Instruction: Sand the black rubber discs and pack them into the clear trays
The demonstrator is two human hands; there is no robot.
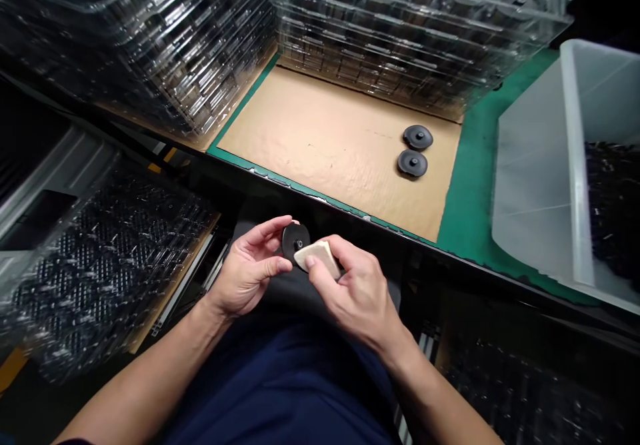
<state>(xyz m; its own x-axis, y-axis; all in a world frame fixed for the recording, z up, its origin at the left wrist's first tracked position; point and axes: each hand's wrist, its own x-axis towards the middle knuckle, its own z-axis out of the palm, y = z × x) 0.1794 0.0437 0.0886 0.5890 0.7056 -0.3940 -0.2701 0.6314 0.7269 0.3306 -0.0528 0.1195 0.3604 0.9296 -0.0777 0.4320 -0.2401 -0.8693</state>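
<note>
Between its thumb and fingers my left hand (pixel 250 265) grips a round black plastic part (pixel 293 238) by the rim, with a small raised hub facing up. A cream-coloured pad (pixel 323 258), perhaps sponge or felt, is pinched in my right hand (pixel 357 285). One end of that pad meets the face of the disc beside its hub. Both hands are over my lap, just in front of the table edge. Two similar black parts, a farther one (pixel 418 137) and a nearer one (pixel 413 163), lie close together on the cardboard sheet (pixel 325 145).
Stacks of clear plastic trays stand at the left (pixel 200 52) and back (pixel 380 45) of the green tabletop (pixel 473 185). A translucent bin (pixel 535 172) on the right holds dark pieces. More clear trays (pixel 110 252) sit low at the left.
</note>
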